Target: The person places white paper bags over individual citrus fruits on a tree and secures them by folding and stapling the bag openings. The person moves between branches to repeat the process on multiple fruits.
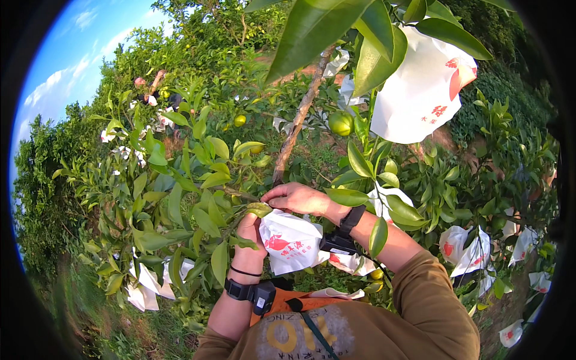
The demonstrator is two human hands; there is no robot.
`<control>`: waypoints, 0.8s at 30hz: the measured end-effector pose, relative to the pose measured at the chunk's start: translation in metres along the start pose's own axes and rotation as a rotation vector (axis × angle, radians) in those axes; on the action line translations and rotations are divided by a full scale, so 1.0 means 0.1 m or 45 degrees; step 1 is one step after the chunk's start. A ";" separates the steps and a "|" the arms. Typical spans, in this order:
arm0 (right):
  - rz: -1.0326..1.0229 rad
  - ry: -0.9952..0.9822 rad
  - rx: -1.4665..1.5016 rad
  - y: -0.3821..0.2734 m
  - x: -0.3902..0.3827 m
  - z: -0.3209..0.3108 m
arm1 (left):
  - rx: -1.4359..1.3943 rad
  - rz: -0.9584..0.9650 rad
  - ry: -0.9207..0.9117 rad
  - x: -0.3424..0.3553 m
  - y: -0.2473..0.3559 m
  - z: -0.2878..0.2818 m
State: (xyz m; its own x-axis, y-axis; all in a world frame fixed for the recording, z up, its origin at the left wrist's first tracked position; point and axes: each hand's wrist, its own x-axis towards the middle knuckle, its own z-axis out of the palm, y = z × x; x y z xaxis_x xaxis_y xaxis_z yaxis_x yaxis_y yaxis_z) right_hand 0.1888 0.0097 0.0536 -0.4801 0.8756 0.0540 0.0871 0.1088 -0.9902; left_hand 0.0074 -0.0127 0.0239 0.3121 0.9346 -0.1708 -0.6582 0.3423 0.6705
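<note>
A white paper bag with red print (pixel 291 240) hangs at a leafy branch (pixel 234 195) in the lower middle of the head view. My right hand (pixel 291 198) comes in from the right, fingers curled and closed at the bag's gathered top beside the stem. My left hand (pixel 249 231) grips the bag's upper left edge from below; its fingertips are partly hidden behind bag and leaves. A yellowish-green leaf (pixel 259 209) lies just over the bag's top. Each of my wrists wears a black strapped device.
Several bagged fruits hang around, including a large white bag (pixel 420 90) at upper right and others (pixel 471 252) at lower right. A green fruit (pixel 341 123) and a bare brown branch (pixel 300 117) stand ahead. Another person (pixel 147 93) is among the trees at upper left, an arm raised.
</note>
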 end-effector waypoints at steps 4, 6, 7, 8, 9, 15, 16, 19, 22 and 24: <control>0.033 -0.056 0.002 0.00 0.00 -0.02 | 0.045 0.000 0.030 0.00 0.02 0.00; 0.161 -0.051 0.060 -0.02 -0.02 -0.02 | 0.040 -0.002 0.004 0.00 0.03 0.01; 0.230 -0.072 0.101 -0.02 -0.03 -0.02 | 0.057 -0.002 0.034 -0.01 0.04 0.02; 0.282 -0.065 0.201 -0.02 -0.03 -0.02 | 0.054 -0.015 0.037 -0.01 0.04 0.02; 0.313 -0.078 0.317 -0.02 -0.04 -0.02 | 0.069 -0.019 0.063 -0.02 0.04 0.03; 0.371 -0.091 0.862 0.09 0.09 0.00 | 0.100 0.002 0.061 -0.01 0.05 0.07; 0.358 -0.121 0.880 0.11 0.11 0.00 | 0.102 0.003 0.062 0.00 0.06 0.08; 0.322 -0.118 0.978 0.15 0.15 0.00 | 0.135 0.001 0.036 0.00 0.05 0.07; 0.313 -0.122 1.022 0.16 0.15 -0.02 | 0.139 -0.014 0.024 0.00 0.03 0.06; 0.284 -0.152 1.025 0.15 0.13 -0.02 | 0.136 -0.007 0.051 0.00 0.02 0.04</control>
State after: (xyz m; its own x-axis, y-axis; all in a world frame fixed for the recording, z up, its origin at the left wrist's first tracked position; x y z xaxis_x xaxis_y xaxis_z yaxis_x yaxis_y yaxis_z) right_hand 0.1856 0.0235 0.0395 -0.6186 0.7760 -0.1230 -0.4363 -0.4695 -0.7676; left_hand 0.0085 -0.0127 0.0283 0.2863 0.9367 -0.2016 -0.5790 0.3368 0.7425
